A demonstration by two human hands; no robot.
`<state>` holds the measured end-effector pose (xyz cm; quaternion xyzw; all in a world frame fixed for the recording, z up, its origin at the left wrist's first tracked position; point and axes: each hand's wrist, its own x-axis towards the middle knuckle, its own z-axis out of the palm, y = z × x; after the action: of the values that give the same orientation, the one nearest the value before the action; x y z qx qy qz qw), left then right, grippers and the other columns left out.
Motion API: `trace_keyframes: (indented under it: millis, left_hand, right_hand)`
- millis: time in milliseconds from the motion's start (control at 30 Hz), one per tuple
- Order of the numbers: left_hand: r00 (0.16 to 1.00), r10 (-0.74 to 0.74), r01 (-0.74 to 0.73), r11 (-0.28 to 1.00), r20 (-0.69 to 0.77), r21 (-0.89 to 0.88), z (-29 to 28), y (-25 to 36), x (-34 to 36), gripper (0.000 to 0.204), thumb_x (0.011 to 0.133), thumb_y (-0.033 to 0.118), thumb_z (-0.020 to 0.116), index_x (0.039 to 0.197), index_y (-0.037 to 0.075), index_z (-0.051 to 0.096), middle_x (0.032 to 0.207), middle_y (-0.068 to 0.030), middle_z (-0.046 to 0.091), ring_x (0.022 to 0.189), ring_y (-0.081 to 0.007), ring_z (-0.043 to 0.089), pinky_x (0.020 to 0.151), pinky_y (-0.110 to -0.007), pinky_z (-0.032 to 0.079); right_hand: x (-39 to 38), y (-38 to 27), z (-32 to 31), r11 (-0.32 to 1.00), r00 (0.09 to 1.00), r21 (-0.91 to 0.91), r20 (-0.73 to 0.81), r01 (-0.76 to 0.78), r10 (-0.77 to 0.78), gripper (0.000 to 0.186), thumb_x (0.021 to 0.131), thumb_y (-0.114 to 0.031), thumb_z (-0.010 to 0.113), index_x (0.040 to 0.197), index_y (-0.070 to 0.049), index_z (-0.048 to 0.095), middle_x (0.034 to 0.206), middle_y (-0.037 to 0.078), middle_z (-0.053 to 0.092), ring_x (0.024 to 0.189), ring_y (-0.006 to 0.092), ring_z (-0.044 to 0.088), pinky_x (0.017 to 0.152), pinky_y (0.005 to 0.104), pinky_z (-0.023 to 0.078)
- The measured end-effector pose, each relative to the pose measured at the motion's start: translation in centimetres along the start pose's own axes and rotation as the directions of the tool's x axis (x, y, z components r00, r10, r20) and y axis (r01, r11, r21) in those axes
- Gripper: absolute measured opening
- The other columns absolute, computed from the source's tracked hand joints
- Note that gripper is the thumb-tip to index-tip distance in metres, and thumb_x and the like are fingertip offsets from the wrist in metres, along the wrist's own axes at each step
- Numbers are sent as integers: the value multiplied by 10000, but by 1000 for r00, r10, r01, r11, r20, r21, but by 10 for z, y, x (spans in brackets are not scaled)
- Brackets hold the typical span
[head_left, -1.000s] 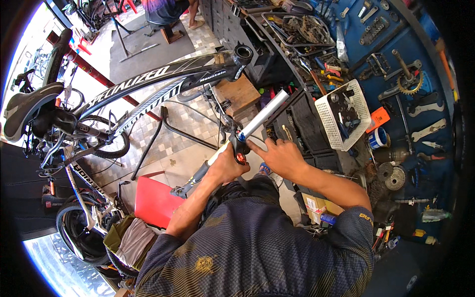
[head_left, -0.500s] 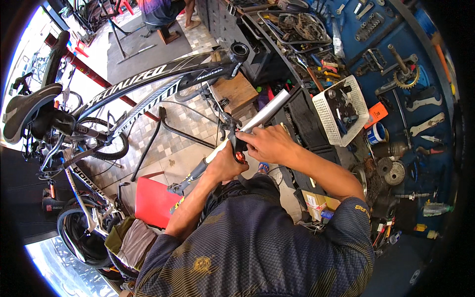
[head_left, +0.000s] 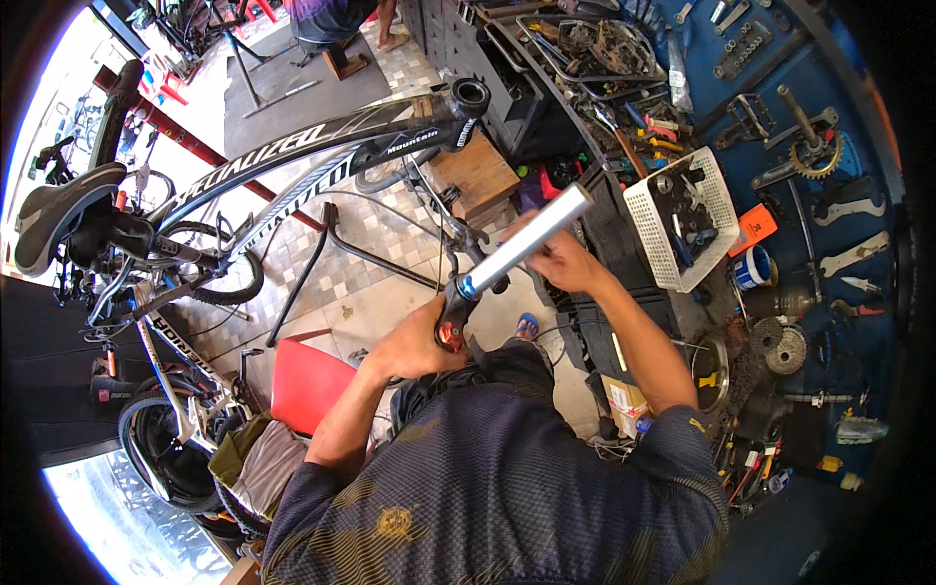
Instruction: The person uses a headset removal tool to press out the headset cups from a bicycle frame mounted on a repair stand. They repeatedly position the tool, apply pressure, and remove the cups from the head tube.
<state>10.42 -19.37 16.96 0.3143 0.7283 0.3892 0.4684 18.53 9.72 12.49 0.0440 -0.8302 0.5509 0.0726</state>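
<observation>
A bicycle suspension fork is in front of my body, its bare silver steerer tube [head_left: 531, 242] slanting up toward the workbench. My left hand [head_left: 417, 343] is closed around the fork by its dark crown [head_left: 454, 310]. An orange knob [head_left: 450, 336] shows beside the fingers. At the foot of the tube sits a shiny blue ring [head_left: 467, 286]. My right hand [head_left: 564, 261] is at the far side of the tube. Its fingers are partly behind the tube and smeared, so I cannot see whether they touch it. The fork's lower legs are hidden.
A bicycle frame [head_left: 322, 146] with a saddle [head_left: 68, 219] hangs at the left. Below it is a red stool [head_left: 310, 382]. To the right, the cluttered bench holds a white basket [head_left: 632, 210] of parts, near a blue tool board [head_left: 736, 185]. Another person [head_left: 327, 24] sits far back.
The fork has turned, and its legs have gone out of sight. More of the steerer tube shows. My right hand has moved from the crown to the far side of the tube.
</observation>
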Motion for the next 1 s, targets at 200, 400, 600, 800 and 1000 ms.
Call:
trace_keyframes:
  millis: [200,400,600,800,1000]
  left_hand:
    - [985,71,-78,996,156,34,3,8,-15,807,686,156,832,1410,13,506,1057,-83,661,922,-167,612,845,-316,522]
    - [982,42,-54,997,182,63,-2,10,-22,847,667,171,849,1421,10,499,1113,-98,672,993,-158,615,903,-326,524]
    - [978,80,-89,995,190,39,-1,9,-23,734,678,170,849,1310,-12,523,1010,-95,668,901,-165,627,815,-323,530]
    - [974,76,-69,997,213,-40,-3,15,-23,792,680,119,843,1386,-13,509,1013,-66,670,897,-131,631,796,-293,543]
    - [974,57,-59,998,221,4,-3,19,-21,837,676,140,857,1417,-8,497,1045,-81,673,921,-148,635,828,-307,545]
  right_hand:
    - [38,-15,7,963,909,217,349,158,-228,317,901,10,598,1060,-201,773,1145,42,434,1107,190,463,926,323,395]
    - [54,-39,13,913,815,254,419,319,-400,450,793,142,584,998,-209,775,1141,41,421,1068,177,478,961,315,376]
    - [53,-33,22,896,794,354,446,268,-414,438,796,131,603,1002,-214,777,1147,41,422,1076,193,476,971,316,369]
    - [27,-23,15,942,876,301,401,150,-267,306,874,-30,691,1075,-233,800,1160,46,443,1091,207,481,962,321,389]
    - [-1,-10,6,981,938,151,305,120,-162,238,953,-198,681,1149,-265,799,1152,62,453,1124,228,476,1013,366,404]
